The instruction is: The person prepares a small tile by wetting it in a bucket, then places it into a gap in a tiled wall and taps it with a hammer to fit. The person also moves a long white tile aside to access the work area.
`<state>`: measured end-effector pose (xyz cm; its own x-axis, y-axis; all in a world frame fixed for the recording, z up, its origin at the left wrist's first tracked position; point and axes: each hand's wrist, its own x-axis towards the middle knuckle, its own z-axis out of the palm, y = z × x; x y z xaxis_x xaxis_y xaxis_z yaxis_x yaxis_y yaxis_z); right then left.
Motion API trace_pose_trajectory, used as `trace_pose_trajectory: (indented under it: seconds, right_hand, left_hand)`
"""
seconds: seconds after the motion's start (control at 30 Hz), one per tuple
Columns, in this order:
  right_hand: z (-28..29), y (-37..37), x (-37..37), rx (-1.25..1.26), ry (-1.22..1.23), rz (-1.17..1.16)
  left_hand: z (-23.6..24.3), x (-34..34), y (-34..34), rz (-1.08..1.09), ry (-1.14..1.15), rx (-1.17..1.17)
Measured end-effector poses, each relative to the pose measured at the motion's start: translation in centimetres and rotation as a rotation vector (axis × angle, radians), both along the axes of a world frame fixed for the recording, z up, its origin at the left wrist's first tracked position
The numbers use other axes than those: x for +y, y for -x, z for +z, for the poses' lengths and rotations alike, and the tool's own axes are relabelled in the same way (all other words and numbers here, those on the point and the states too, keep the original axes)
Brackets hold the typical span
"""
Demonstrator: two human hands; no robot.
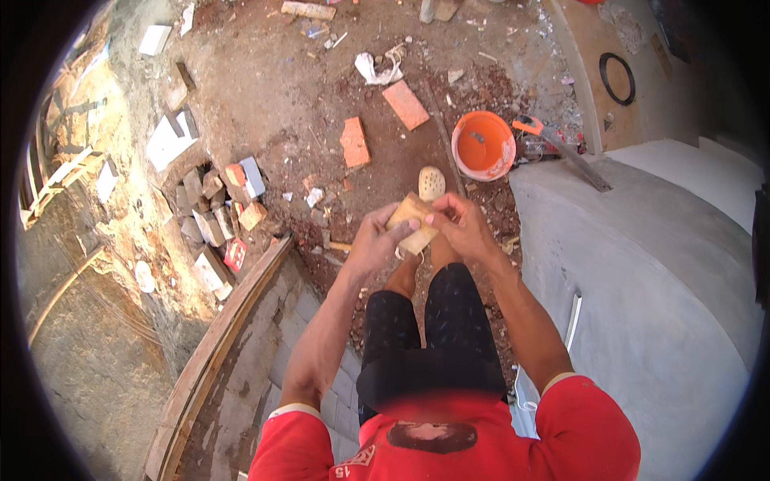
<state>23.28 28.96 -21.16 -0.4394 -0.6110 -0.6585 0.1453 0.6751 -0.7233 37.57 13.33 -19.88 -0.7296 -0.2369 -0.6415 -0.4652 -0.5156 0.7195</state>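
Note:
In front of my knees, both hands are raised around a tan, flat, block-like piece with straight edges; its material is hard to make out. My left hand grips its left side, thumb laid across the face. My right hand pinches the right edge between thumb and fingers. A thin pale loop shows just below the piece. Beyond it, a beige perforated clog is on one of my feet; the other foot is hidden.
An orange bucket stands ahead to the right, beside an orange-handled handsaw reaching over a curved grey wall. Two red bricks and a white cloth lie ahead. Left are a rubble pile and a wood-edged block wall.

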Motion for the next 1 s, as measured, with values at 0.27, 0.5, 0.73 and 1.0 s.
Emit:
trace_pose_trajectory:
  seconds: [0.27,0.5,0.73,1.0]
  right_hand:
    - [2.3,6.5,-3.6,-0.258,0.265,-0.182]
    - [7.3,11.4,-5.6,0.386,0.416,-0.043]
    - [12.9,13.8,-8.3,0.881,0.657,0.094]
    - [16.3,12.6,-12.7,-0.024,0.701,-0.32]
  left_hand:
    - [0.8,-2.7,5.6,0.16,-0.166,0.021]
    - [4.9,-4.0,10.8,0.102,0.375,0.093]
    - [10.6,-8.0,13.6,0.492,-0.384,0.193]
    - [15.7,-12.1,14.8,0.399,0.301,0.221]
